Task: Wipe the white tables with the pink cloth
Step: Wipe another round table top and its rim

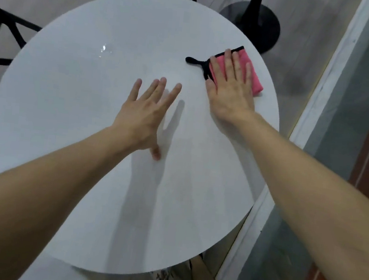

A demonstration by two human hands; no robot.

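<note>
Under the flat fingers (226, 64) of the right hand (229, 92) lies the pink cloth (256, 83); left hand (142, 117) splayed.

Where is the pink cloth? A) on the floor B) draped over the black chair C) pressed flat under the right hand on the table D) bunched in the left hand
C: the right hand presses the pink cloth flat on the round white table; the left hand holds nothing.
</note>
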